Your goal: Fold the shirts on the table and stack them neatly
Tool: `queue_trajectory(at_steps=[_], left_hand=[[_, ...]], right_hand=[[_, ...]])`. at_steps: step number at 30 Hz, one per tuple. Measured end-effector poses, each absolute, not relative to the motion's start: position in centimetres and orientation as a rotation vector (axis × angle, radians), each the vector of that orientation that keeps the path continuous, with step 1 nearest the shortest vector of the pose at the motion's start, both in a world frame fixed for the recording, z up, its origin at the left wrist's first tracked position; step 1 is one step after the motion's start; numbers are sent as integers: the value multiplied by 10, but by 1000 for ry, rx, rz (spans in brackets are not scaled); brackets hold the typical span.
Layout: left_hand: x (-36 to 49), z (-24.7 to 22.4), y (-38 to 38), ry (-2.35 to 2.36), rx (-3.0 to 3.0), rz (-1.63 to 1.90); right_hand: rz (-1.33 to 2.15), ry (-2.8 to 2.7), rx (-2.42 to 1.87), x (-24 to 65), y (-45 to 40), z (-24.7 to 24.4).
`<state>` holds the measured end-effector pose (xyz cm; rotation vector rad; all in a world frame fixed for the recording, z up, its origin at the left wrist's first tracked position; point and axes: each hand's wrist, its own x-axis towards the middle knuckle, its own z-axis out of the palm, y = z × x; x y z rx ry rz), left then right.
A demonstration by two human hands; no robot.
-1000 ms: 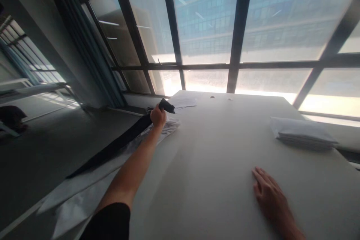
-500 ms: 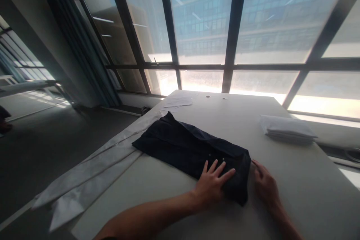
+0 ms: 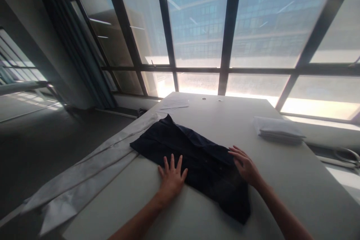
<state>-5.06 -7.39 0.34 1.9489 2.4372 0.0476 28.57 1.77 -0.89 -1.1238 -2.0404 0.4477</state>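
Note:
A dark navy cloth point(image 3: 197, 153) lies folded across the white table, slanting from upper left to lower right. My left hand point(image 3: 172, 178) lies flat with spread fingers, its fingertips on the cloth's near edge and its palm by the table surface. At the cloth's far right edge is my right hand point(image 3: 244, 165), fingers stretched out and touching the fabric near its upper corner. Nothing is gripped in either hand. A few small light dots show on the cloth between the hands.
The white table point(image 3: 225, 120) stands before large windows. White fabric strips point(image 3: 98, 172) hang along its left edge. Papers point(image 3: 176, 103) lie at the far left, and a folded white stack point(image 3: 278, 129) sits at the right. A dark curtain point(image 3: 75, 45) hangs at left.
My left hand has slid left along the cloth. My right hand has moved left and up onto its far edge. The cloth's right end now reaches lower and lies less squarely.

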Motion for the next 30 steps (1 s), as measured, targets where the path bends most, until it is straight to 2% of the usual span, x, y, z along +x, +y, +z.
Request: queue_trajectory(at_steps=[6,19,23,30], left_hand=[[-61,-10,-55,2376,2056,45],[-30,2,73,1647,2519,46],[-17,10,126,1571,2514,11],[20,26,174,1852,2315,24]], right_hand=[[375,-2426,-1368,282,8,-16],[-141,-2115,-1954,285,-102,-29],[-46,-2075,-1943,260,-124,-15],[442,-2013,-1606,234,-107,11]])
